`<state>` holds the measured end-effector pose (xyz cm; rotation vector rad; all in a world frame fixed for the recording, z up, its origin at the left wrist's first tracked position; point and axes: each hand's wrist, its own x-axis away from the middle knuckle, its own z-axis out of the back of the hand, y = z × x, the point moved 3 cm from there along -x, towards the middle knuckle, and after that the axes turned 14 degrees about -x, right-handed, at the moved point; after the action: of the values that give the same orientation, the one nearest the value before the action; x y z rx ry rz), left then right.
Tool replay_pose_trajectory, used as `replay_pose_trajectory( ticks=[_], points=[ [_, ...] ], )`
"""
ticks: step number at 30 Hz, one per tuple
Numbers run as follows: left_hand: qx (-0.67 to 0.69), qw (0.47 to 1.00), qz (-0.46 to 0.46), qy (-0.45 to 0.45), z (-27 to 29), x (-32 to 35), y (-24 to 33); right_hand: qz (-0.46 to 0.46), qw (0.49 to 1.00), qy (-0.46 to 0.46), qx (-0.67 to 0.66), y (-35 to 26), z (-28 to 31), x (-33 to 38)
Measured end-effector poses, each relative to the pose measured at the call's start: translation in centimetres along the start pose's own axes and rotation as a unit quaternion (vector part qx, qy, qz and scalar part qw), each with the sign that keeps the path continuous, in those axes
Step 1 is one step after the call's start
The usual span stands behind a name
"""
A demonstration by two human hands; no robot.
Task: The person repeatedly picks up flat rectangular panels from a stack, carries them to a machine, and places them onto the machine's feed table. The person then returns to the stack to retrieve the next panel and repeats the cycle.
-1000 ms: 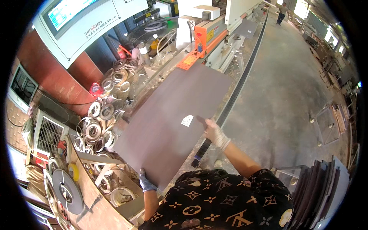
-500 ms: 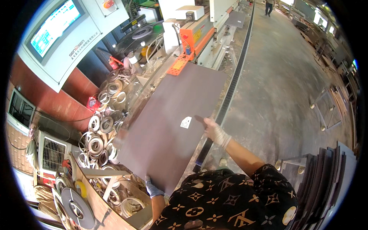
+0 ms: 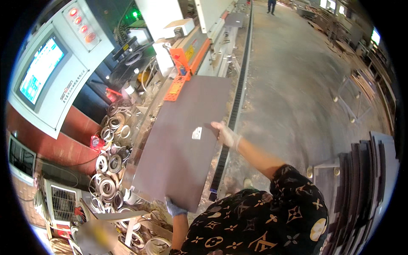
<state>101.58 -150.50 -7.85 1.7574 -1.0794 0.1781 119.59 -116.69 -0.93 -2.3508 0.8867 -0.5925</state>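
The gloved left hand [image 3: 176,209] grips a flat brown rectangular panel [image 3: 176,157] by its near edge; the gloved right hand [image 3: 228,135] clasps its right side, seemingly for steadiness; its far end lies beside an orange perforated plate [image 3: 174,89].

Gloved hands [image 3: 228,136] gripping brown panel [image 3: 176,155]
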Motion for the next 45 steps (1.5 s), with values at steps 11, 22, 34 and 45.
replay_pose_trajectory(
  ticks=[11,22,34,45],
  points=[
    [-0.095,0.993,-0.027,-0.068,-8.2,-5.3,-1.0,0.089,0.982,0.129,0.101,-3.3,7.2,19.1],
    [-0.346,0.899,-0.218,-0.156,-17.6,1.3,-12.6,0.611,0.541,0.564,-0.129,-8.1,21.4,71.5],
    [-0.289,0.887,-0.132,-0.334,-22.2,16.4,-30.4,0.596,0.539,0.579,-0.137,-22.3,29.1,98.4],
    [-0.452,0.715,-0.080,-0.527,-24.2,27.1,-36.0,0.536,0.646,0.536,-0.087,-18.0,22.0,88.2]
  ],
)
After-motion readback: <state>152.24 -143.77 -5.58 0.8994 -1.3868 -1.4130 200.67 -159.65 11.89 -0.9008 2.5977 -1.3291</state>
